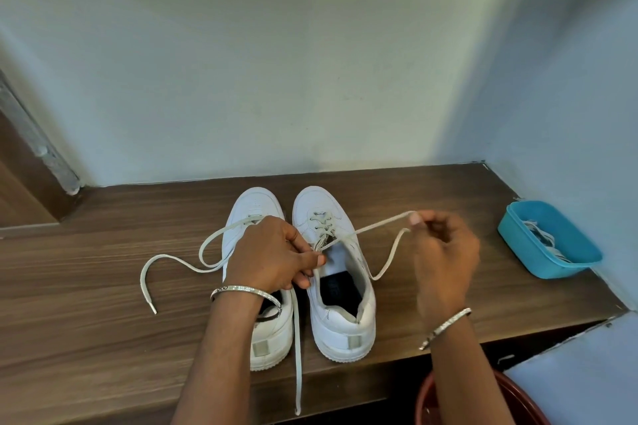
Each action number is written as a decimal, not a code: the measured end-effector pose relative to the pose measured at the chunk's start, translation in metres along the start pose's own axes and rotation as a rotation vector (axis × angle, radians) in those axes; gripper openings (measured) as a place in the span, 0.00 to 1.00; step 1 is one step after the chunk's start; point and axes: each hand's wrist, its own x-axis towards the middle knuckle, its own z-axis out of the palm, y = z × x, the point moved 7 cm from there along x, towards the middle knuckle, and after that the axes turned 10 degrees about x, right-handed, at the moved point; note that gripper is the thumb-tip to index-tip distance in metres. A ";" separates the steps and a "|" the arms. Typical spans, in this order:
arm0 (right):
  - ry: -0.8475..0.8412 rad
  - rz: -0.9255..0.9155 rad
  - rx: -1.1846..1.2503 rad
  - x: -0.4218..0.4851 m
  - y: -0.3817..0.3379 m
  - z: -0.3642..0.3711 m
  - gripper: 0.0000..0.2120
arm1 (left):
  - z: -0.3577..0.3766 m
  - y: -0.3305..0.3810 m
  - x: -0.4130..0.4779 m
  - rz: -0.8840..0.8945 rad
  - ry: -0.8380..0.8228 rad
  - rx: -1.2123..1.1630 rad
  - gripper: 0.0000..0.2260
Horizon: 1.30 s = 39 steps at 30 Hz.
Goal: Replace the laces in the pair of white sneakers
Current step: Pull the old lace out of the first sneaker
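Two white sneakers stood side by side at centre frame on the wooden tabletop, toes toward the wall. The left hand lay over the left-of-frame sneaker, its grip pinched at the top eyelets of the right-of-frame sneaker. The right hand was raised at centre right, its thumb and fingertip pinching that shoe's lace, which ran up taut from the eyelets. Lower rows remained crossed; upper rows appeared freed. A loose lace end trailed off the tabletop's front edge. A blue tub at right held further laces (presumably the replacements).

Assessment: the old lace was being drawn out of the right-of-frame sneaker, though threading cannot be excluded. The next move calls for steadying the shoe while drawing the strand clear of each remaining crossing in turn.
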 end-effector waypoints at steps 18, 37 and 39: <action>-0.582 -0.599 -0.421 -0.050 -0.016 0.070 0.06 | 0.001 0.000 0.001 0.003 -0.005 -0.002 0.08; -0.645 -0.070 -0.276 -0.030 0.003 0.053 0.13 | 0.000 0.009 0.005 0.102 0.087 0.239 0.10; -0.697 -0.168 -0.387 -0.039 0.004 0.063 0.14 | 0.000 0.018 0.004 0.163 0.208 0.358 0.15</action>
